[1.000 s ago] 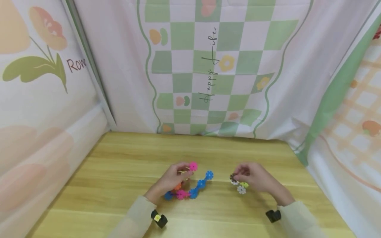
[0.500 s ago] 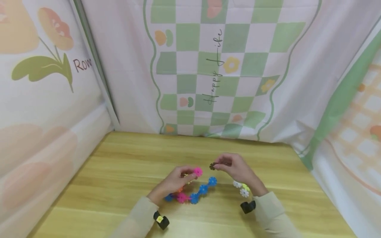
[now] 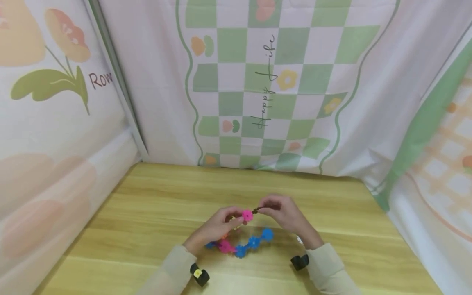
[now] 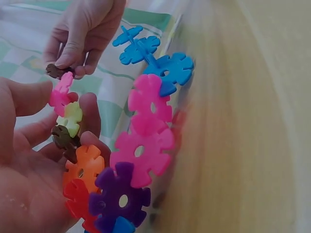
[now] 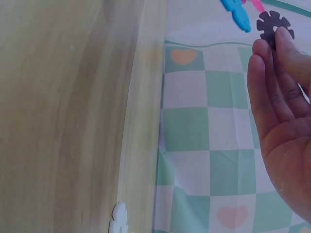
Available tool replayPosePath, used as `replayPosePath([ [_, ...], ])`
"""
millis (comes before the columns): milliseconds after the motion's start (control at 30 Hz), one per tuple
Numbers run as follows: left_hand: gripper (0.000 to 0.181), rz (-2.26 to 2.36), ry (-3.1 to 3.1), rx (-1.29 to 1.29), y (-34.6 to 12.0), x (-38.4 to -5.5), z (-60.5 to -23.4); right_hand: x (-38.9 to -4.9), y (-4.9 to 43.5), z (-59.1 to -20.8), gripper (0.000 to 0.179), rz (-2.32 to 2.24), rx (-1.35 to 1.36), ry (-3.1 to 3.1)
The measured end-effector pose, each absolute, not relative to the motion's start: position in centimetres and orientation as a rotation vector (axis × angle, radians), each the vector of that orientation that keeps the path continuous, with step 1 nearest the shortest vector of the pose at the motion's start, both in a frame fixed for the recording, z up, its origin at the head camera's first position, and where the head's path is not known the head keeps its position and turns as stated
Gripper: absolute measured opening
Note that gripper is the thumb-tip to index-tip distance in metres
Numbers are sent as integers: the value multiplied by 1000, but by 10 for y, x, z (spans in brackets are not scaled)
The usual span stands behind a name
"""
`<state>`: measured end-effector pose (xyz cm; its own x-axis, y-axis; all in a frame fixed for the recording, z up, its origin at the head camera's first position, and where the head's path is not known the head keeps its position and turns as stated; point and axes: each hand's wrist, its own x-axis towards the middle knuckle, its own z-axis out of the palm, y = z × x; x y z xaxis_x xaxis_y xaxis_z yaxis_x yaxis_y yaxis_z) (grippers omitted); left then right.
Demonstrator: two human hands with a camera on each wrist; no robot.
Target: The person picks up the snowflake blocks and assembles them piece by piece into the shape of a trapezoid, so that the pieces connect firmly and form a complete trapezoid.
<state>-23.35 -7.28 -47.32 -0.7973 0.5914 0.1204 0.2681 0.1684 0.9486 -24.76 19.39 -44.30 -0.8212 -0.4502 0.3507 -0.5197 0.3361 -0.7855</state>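
Note:
My left hand (image 3: pixel 215 226) grips one end of a chain of slotted plastic snowflake discs, its thumb near a pink disc (image 3: pixel 247 215). Beyond that pink disc my right hand (image 3: pixel 282 212) pinches a dark brown disc (image 5: pixel 273 25) between thumb and fingers. The brown disc meets the pink one's edge; how deep the slots engage I cannot tell. In the left wrist view the chain runs through a pale yellow disc (image 4: pixel 71 118), an orange disc (image 4: pixel 85 166) and a purple disc (image 4: pixel 121 196), then back through pink discs (image 4: pixel 142 151) to blue discs (image 4: pixel 171 69).
A white disc (image 3: pixel 299 240) lies on the wooden table (image 3: pixel 166 196), partly hidden by my right wrist. A checked curtain (image 3: pixel 258 102) hangs behind the table, with printed cloth walls on both sides.
The right hand has carried the brown disc leftward from the loose white and yellow discs to the pink disc. The left hand has shifted slightly right, still holding the chain.

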Motion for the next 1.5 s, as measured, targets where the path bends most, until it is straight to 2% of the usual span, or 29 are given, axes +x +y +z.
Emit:
replayPosePath([
  [367, 27, 1647, 2155, 867, -71, -233, -472, -246, 191, -441, 10, 1434, 998, -2462],
  [700, 28, 1689, 2182, 924, -68, -231, -471, -243, 183, -440, 20, 1164, 1159, -2242],
  [1033, 31, 1582, 2196, 879, -69, -232, -469, -241, 183, -442, 13, 1142, 1195, -2270],
  [1267, 33, 1669, 2176, 797, -60, -231, -467, -239, 181, -439, 13, 1178, 1237, -2352],
  [1367, 33, 1696, 2166, 750, -59, -229, -468, -238, 186, -433, 11, 1148, 1170, -2527],
  [1500, 38, 1725, 2150, 667, -60, -228, -470, -240, 210, -421, 17, 1046, 960, -2782],
])
